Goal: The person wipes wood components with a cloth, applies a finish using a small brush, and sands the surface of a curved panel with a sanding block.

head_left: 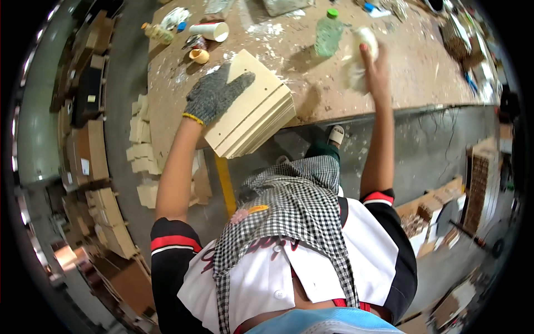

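Observation:
My left hand (214,94), in a grey knit glove with a yellow cuff, grips the left side of a stack of cream boards (258,111). Its thumb lies across the top board, which has small dark holes and grooves. The stack sits tilted at the table's near edge and partly overhangs it. Over the table to the right, my bare right hand (377,69) is wrapped round a white bottle (356,61). Motion blurs both the bottle and the fingers. A clear green bottle (329,36) with a green cap stands just left of it.
The worn table (411,83) carries a white cup (214,32) on its side, a small orange-tan container (198,55) and a yellowish bottle (158,33). Cream pieces (142,158) are piled low at left. Cartons (89,150) line the left; stacked cardboard (481,178) stands right.

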The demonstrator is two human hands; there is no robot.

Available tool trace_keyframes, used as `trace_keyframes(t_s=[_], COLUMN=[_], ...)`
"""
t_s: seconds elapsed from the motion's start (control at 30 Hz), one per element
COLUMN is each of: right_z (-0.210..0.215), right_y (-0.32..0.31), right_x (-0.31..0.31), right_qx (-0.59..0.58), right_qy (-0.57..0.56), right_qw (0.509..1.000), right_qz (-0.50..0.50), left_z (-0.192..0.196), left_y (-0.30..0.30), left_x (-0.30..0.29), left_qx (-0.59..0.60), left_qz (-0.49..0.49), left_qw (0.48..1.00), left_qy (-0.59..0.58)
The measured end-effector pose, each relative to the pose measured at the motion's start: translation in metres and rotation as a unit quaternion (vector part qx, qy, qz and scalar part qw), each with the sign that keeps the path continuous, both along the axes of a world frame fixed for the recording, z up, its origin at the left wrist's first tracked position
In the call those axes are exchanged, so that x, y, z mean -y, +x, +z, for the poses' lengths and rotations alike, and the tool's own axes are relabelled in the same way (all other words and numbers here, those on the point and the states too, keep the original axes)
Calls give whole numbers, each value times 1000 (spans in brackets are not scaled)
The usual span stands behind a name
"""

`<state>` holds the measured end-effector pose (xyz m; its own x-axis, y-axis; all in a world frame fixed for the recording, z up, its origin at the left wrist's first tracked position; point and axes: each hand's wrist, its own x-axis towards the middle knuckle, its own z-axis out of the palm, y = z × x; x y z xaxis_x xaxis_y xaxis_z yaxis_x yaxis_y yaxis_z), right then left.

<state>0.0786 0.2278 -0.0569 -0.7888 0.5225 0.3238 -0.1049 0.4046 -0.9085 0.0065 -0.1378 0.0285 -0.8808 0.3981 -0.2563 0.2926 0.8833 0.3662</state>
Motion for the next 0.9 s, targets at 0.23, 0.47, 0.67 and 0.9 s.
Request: trace_keyframes(t_s=[0.23,0.47,0.67,0.9], right_z=[-15,-143,-23,-78], right_y=[45,67,33,50], right_x=[211,227,225,221], right_qx=[-152,36,-152,-82], right_qy=[-110,-193,-134,-226], right_qw=[982,979,978,971], right_qz=[11,-54,-47,-17], left_z=[-4,-9,-13,-5], left_y=[9,10,6,12], left_x=[-7,-7,6,-3], left_qx=[-48,-56,-113,-92], left_qz=[-14,33,-54,16], left_qw=[999,998,992,995], left_qy=[3,-9,5,-43])
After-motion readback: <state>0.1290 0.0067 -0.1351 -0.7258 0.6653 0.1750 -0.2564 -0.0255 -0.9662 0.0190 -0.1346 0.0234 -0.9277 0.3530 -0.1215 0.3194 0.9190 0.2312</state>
